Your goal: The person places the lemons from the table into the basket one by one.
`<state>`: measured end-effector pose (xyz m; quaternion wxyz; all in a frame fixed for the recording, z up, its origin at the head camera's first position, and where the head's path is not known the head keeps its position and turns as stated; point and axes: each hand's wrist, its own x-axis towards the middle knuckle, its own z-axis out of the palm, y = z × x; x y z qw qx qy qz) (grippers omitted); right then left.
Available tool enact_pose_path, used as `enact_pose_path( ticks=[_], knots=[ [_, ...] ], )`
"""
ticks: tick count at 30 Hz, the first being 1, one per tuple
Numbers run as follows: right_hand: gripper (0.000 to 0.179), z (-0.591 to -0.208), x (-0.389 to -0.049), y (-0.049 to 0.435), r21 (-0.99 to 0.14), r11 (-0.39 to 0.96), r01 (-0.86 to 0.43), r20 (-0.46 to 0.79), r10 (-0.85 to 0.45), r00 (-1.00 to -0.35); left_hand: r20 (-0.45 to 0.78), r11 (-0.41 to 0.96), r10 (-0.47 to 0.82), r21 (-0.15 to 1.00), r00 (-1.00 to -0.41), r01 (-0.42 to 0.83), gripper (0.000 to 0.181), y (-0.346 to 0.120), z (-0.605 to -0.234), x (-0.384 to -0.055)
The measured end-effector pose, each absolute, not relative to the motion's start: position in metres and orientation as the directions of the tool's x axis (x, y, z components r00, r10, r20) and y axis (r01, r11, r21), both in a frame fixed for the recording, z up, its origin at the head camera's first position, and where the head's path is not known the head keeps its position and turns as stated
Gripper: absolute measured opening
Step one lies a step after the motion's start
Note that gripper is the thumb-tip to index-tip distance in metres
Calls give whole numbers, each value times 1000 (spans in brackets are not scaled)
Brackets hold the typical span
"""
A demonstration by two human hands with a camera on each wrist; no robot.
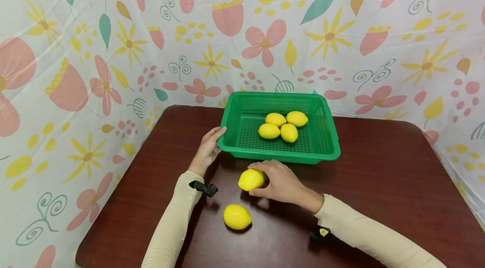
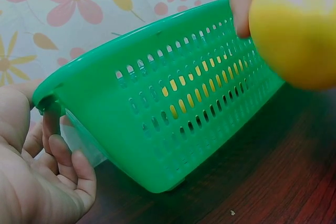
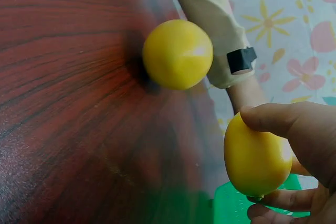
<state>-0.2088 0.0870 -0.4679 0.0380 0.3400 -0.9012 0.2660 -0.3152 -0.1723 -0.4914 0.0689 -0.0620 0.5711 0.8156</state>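
My left hand (image 1: 207, 150) grips the left rim of a green plastic basket (image 1: 273, 155); in the left wrist view its thumb lies over the rim with the fingers curled below. Several yellow lemons (image 1: 289, 133) lie together on the basket's floor. In front of the basket, my right hand (image 1: 282, 181) pinches another lemon (image 1: 251, 180) between thumb and fingers. The right wrist view shows this held lemon (image 3: 257, 156) above the table's surface. One more lemon (image 1: 237, 217) rests on the table, nearer to me than the held one.
The dark brown wooden table (image 1: 382, 175) has rounded corners. A white cloth with a flower print (image 1: 257, 15) hangs behind it and along its left side. Black camera mounts (image 1: 203, 188) sit on both wrists over beige sleeves.
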Motion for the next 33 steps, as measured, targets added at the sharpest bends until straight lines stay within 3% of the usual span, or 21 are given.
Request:
enact_pose_path(
  ticks=[18, 33],
  knots=[
    [63, -427, -207, 100, -473, 556, -684, 325, -611, -722, -150, -333, 43, 930, -988, -156, 29, -173, -493, -314],
    [64, -377, -246, 114, -511, 510, -692, 248, -683, -687, -161, -342, 43, 925, -986, -166, 26, -173, -493, -315]
  ],
)
